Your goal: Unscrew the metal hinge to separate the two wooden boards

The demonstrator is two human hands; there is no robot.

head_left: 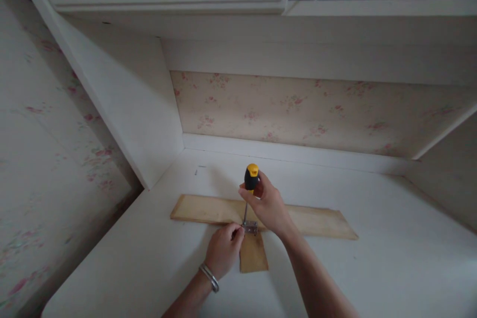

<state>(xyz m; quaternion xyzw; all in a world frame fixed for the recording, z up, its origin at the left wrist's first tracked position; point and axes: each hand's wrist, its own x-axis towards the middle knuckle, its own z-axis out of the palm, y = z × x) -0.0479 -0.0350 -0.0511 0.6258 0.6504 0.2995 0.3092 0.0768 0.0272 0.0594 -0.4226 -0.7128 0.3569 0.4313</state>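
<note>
Wooden boards (309,219): two flat planks in a T on the white bench (372,268), long one across, short stub (253,254) butting its near edge. They look light, stiff and thin, prob. apt to slide unless pinned. Metal bracket (250,227) sits at the joint, small, rigid. Screwdriver (250,189) stands upright on the bracket, black/yellow handle the obvious place to hold. Right hand (269,204) grip wrapped round that handle. Left hand (223,248) pinches beside the bracket w/ fingertips; what it holds, can't tell.
</note>
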